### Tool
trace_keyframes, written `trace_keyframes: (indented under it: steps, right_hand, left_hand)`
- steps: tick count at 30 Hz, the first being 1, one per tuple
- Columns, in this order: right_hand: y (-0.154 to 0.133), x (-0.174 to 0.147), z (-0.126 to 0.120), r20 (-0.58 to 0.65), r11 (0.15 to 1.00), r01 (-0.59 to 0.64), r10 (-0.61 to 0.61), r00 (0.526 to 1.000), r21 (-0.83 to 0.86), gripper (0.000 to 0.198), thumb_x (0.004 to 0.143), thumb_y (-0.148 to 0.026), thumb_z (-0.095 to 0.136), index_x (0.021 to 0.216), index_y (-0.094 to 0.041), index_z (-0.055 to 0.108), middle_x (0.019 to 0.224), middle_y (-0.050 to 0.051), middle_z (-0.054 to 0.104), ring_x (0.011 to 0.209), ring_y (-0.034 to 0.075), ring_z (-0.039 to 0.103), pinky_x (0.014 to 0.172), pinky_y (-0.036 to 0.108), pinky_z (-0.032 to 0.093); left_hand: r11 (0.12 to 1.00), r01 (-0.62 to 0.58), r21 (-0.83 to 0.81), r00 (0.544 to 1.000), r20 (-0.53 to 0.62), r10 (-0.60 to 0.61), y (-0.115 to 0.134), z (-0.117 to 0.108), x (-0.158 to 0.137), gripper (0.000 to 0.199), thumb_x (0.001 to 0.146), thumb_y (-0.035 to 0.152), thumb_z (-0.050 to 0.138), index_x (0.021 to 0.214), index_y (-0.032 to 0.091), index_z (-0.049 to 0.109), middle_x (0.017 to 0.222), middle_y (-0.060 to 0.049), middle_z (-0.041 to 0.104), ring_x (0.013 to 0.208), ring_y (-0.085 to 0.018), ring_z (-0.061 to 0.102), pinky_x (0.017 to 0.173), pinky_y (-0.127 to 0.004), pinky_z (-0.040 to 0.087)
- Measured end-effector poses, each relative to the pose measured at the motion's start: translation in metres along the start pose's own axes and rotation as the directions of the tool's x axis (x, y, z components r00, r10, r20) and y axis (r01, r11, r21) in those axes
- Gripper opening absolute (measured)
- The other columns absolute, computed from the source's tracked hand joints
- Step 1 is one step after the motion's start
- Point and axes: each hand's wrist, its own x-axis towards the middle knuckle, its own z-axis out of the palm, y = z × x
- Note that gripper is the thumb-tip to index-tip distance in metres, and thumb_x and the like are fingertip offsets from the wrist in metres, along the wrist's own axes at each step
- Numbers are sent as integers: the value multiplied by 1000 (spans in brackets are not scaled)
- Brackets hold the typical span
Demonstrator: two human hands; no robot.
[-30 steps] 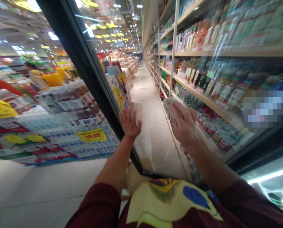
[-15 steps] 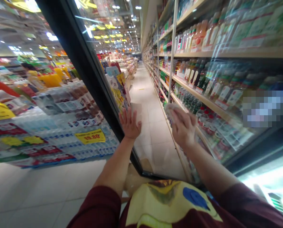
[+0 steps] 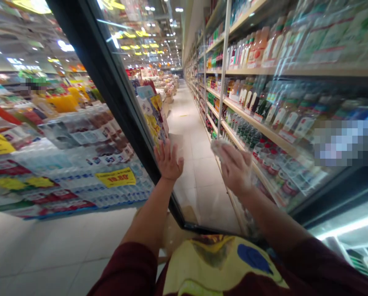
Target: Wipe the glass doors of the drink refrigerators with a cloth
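A glass door point(image 3: 199, 205) with a black frame point(image 3: 109, 94) stands right in front of me. My left hand point(image 3: 169, 161) lies against the glass beside the frame, fingers spread, holding nothing. Farther right, my right hand point(image 3: 237, 170) is closed around a crumpled whitish cloth point(image 3: 218, 147), held against or very near the pane; exact contact I cannot tell. Most of the cloth is hidden under the fingers.
Shelves of bottles point(image 3: 264, 49) show in or through the glass at right. Stacked packs of bottled drinks point(image 3: 88, 144) with a yellow price sign point(image 3: 116, 177) stand at left. A lit cooler interior point(image 3: 353, 228) is at lower right. Pale tiles point(image 3: 42, 246) cover the floor.
My right hand and the cloth have shifted slightly left. My left hand keeps its place on the glass.
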Motion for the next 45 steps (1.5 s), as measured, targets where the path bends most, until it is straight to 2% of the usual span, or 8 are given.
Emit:
trace_keyframes:
  steps: [5,8,12,19,26,33,41,45]
  right_hand:
    - [-17,-33,9,309,956,247,-285,907,158,43,101,-11,46,139,-21,63,134,1,70,103,17,60,92,32,48]
    - [2,6,-7,103,994,94,-98,990,48,46,98,-11,54,142,-23,60,134,3,70,105,19,60,97,33,47]
    - [15,26,-12,-160,999,-49,46,986,-19,54,95,-11,58,147,-28,56,132,5,70,110,21,60,99,36,46]
    - [-19,-47,12,330,952,231,-288,899,200,44,100,-8,45,137,-21,64,132,1,71,102,17,60,91,31,48]
    - [20,25,-10,-154,996,-59,48,987,-66,53,96,-13,58,146,-28,56,135,5,69,110,22,61,100,37,46]
    - [-15,-46,14,278,961,236,-267,923,141,46,101,-11,45,143,-24,59,132,0,71,102,17,59,89,32,47]
    - [21,35,-11,-205,997,-66,55,977,-46,56,94,-13,61,148,-28,54,135,6,68,112,24,60,98,39,47]
    - [-6,-14,12,61,994,107,-108,992,32,49,98,-11,55,145,-24,57,131,3,71,103,19,61,93,33,48]
  left_hand:
    - [999,-40,14,999,-31,41,-1,0,2,59,103,48,37,145,12,55,157,-20,45,160,-26,9,132,-52,3]
    - [1000,-1,14,1000,14,1,-1,0,1,61,102,51,35,146,13,54,157,-19,45,160,-26,9,131,-54,1]
    - [1000,19,4,1000,7,-19,-2,1,0,63,102,55,33,147,17,53,159,-16,44,160,-25,10,131,-53,1]
    - [1000,-5,2,1000,8,5,-2,2,1,61,103,50,35,144,11,55,157,-20,45,160,-25,7,132,-52,1]
    - [1000,10,5,1000,-2,-10,-3,4,0,63,102,55,33,144,14,55,159,-17,43,160,-24,6,132,-52,1]
    - [999,39,-9,999,24,-39,-5,5,-2,64,101,56,34,143,13,56,157,-20,45,160,-26,8,131,-54,0]
    - [999,48,-7,999,15,-48,-4,4,-1,62,101,55,37,144,16,56,157,-19,46,160,-28,13,131,-55,2]
    - [998,56,17,998,24,-56,-4,4,-1,63,101,56,35,143,15,56,155,-20,48,160,-27,10,131,-56,3]
